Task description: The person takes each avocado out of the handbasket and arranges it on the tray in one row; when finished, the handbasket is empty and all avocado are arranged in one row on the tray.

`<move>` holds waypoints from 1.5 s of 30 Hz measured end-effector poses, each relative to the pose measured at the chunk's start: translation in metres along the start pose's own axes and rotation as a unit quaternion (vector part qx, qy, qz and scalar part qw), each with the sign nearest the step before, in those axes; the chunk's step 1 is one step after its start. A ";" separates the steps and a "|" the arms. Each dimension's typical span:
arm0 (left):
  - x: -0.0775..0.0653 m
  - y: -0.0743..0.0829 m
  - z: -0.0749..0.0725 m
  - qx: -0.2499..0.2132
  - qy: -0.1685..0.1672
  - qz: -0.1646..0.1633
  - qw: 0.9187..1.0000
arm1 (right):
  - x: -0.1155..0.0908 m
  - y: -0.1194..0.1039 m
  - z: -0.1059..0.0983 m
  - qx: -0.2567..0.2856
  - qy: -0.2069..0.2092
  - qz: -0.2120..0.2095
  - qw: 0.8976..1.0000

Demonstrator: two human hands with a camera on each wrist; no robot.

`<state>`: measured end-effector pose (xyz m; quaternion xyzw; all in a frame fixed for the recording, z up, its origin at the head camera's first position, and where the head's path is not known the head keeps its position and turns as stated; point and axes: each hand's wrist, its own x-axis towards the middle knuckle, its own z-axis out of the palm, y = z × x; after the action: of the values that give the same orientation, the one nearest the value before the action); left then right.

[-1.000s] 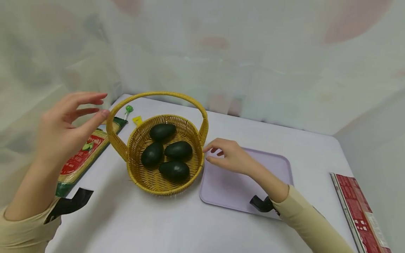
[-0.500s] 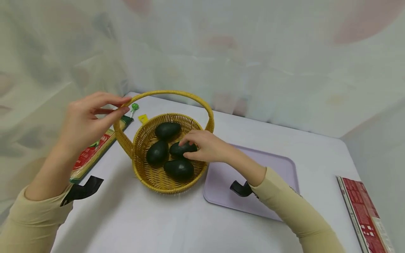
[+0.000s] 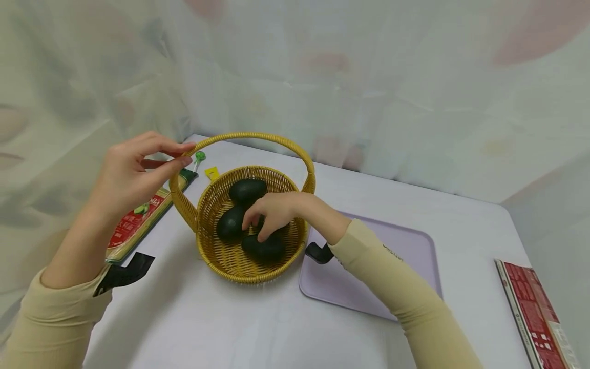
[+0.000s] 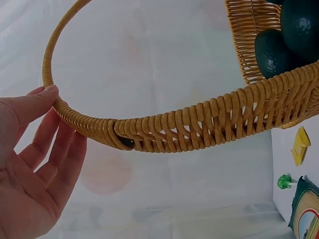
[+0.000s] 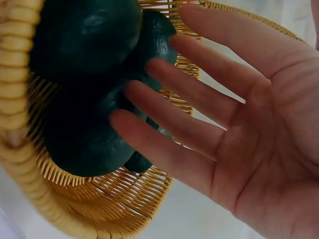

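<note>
A round yellow wicker basket (image 3: 252,280) with a tall arched handle (image 3: 251,135) stands on the white table. Several dark green avocados lie inside, among them one at the back (image 3: 247,190) and one at the front (image 3: 264,250). My left hand (image 3: 133,171) pinches the left side of the handle between thumb and fingers, as the left wrist view confirms. Inside the basket, over the avocados, is my right hand (image 3: 281,210), partly covering one of them. In the right wrist view its fingers (image 5: 169,112) are spread and nearly straight, with fingertips right at the avocados.
A lilac tray (image 3: 415,251) lies to the right of the basket, under my right forearm. Left are a red-and-green packet (image 3: 143,215), a green lollipop (image 3: 200,155) and a small yellow packet (image 3: 212,173). A red package (image 3: 530,297) lies at the right edge.
My left hand has moved right and taken hold of the basket handle. My right hand has gone left from beside the basket's right rim to above the avocados inside.
</note>
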<state>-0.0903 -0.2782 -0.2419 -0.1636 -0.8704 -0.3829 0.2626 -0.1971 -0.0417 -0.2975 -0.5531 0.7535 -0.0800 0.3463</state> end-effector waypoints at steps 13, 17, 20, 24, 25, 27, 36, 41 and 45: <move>-0.002 0.001 0.000 -0.027 0.003 -0.017 0.999 | 0.022 0.007 0.004 0.083 -0.101 0.019 0.991; -0.003 0.000 -0.001 -0.031 0.001 -0.024 0.999 | 0.029 0.007 0.005 0.111 -0.132 0.022 0.985; -0.003 0.000 -0.001 -0.030 -0.002 -0.027 0.999 | 0.033 0.007 0.004 0.123 -0.162 0.027 0.979; -0.003 0.000 -0.001 -0.035 -0.007 -0.033 0.999 | 0.037 0.010 0.005 0.138 -0.205 0.034 0.968; -0.003 0.000 0.000 -0.036 -0.008 -0.035 0.999 | 0.038 0.011 0.005 0.144 -0.215 0.038 0.965; -0.002 0.001 0.000 -0.038 -0.009 -0.038 0.999 | 0.040 0.014 0.006 0.152 -0.230 0.042 0.960; -0.003 0.000 -0.001 -0.035 -0.011 -0.037 0.999 | 0.044 0.019 0.011 0.176 -0.258 0.053 0.948; -0.002 0.000 -0.001 -0.044 -0.013 -0.040 0.998 | 0.047 0.017 0.014 0.165 -0.273 0.066 0.945; -0.002 0.000 0.000 -0.047 -0.013 -0.047 0.998 | 0.049 0.015 0.016 0.155 -0.277 0.075 0.945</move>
<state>-0.0881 -0.2784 -0.2428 -0.1401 -0.8614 -0.4333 0.2249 -0.2061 -0.0753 -0.3383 -0.4352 0.6450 -0.0129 0.6280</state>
